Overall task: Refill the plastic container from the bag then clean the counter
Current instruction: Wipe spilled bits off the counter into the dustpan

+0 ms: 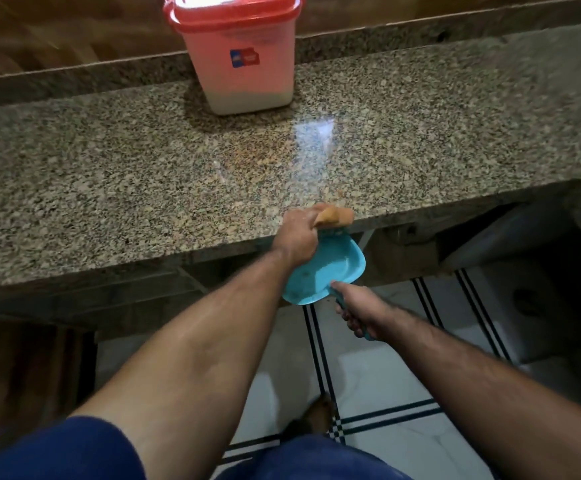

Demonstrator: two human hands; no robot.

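counter (143, 168) granite, looks mostly clear, no bag in view. container (244, 60) at the back edge, red lid on, so refill looks done; cleanup step in hand. dustpan (330, 268) held just under the front edge, right hand (358, 313) closed on its handle. left hand (297, 233) grips sponge (334, 214) at the edge. next: sweep crumbs over the lip, keep pan tight below.

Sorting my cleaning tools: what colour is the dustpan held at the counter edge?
Light blue, turquoise-like; the dustpan shows clearly in the head view.
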